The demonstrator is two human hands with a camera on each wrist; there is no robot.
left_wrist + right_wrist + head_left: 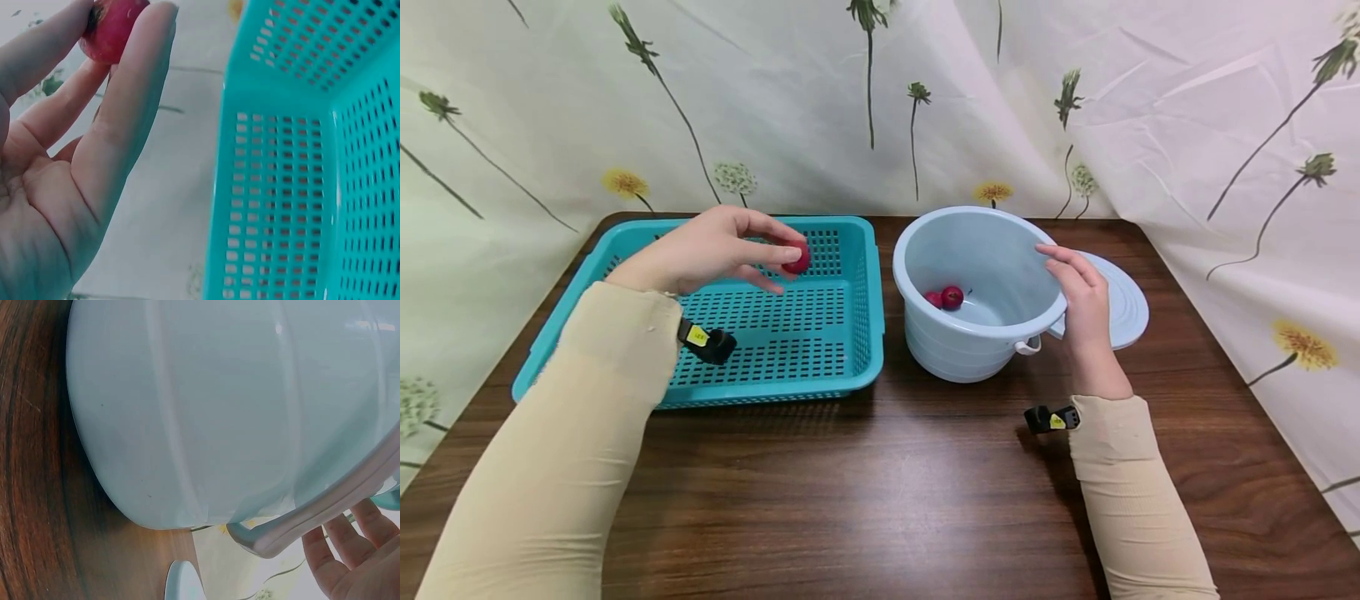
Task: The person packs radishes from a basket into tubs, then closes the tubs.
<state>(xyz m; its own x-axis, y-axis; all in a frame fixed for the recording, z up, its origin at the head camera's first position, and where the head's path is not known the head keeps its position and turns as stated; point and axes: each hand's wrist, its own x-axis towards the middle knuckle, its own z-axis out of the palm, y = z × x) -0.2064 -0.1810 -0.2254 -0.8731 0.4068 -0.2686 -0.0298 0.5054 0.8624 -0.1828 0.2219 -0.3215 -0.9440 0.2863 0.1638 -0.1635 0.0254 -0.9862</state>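
Note:
My left hand (pixel 718 242) pinches a small round red radish (pixel 796 257) between thumb and fingers, above the turquoise perforated basket (pixel 871 333). The left wrist view shows a dark spot at one end of that radish (pixel 117 34). At the right side of a pale blue bucket (pixel 951 358), my right hand (pixel 1086 308) rests its fairly straight fingers on the rim; its thumb is hidden. Inside the bucket lie red radishes (pixel 952 297), at least two in sight. Below the rim, the right wrist view catches the bucket's side (pixel 219 412) close up.
A round pale blue lid (pixel 1123 304) lies on the table behind and right of the bucket. The dark wooden table (pixel 880 500) extends in front. A white cloth (pixel 820 108) with flower prints hangs along the back and sides.

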